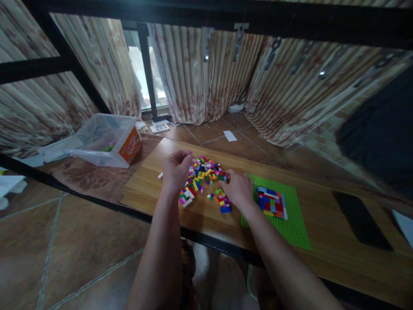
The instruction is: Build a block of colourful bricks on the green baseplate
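Observation:
A heap of small mixed-colour toy building bricks [206, 170] is spread on the wooden table. At its left edge my left hand [177, 170] is raised a little, thumb and fingertips drawn together; whatever might be between them is too small to make out. My right hand [238, 187] reaches into the heap's right side, thumb and fingers apart and bent down by the bricks. Right of that hand lies a green studded baseplate [295, 215], partly covered by my forearm. On it sits a flat rectangular build [272, 202] of red, blue, white and yellow bricks.
A dark flat phone-like slab [362, 219] lies on the wooden table [145, 185] at right. Beyond the left end stands a clear plastic box [97, 150] with an orange label. A black bar crosses overhead with metal clips [238, 41] hanging. Patterned curtains [180, 73] line the back.

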### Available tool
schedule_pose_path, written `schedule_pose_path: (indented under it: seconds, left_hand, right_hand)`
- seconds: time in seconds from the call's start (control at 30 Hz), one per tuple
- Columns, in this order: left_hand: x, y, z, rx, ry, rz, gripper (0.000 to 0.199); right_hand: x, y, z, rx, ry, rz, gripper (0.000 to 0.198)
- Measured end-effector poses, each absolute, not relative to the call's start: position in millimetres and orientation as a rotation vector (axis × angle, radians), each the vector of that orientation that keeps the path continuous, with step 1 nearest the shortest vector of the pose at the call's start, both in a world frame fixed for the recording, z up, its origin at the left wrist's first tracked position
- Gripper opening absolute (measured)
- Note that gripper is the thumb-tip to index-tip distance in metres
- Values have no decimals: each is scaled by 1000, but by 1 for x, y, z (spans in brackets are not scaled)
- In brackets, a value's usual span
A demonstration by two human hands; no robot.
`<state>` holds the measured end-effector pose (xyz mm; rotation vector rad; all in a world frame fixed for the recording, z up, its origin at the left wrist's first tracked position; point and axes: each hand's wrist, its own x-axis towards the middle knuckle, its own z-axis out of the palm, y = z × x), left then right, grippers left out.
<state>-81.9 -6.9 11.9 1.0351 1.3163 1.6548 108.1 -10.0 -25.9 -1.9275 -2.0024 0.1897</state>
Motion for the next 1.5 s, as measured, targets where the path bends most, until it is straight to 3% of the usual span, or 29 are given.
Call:
schedule_pose_path:
  seconds: [0.17,0.37,0.7,0.87,1.5]
  left_hand:
    - [-84,-7,15,976,1338,1657,17]
    - [-82,-3,10,1067,1348,1575,19]
    - [-19,-28,13,1516,921,971,14]
    - [22,-40,-2,1601,926,872,10]
    - [71,-62,-33,1894,1120,783,9]
  right_hand:
    - [96,-5,-16,-2038,-2008,291,28]
    - [93,-17,-4,-1785,-1910,384,29]
    - [146,-67,0,-1382,-1680,661,27]
    - [183,-82,-11,-1374,-1545,780,23]
    - [253,-103,-26,-1641,-1850,356,7]
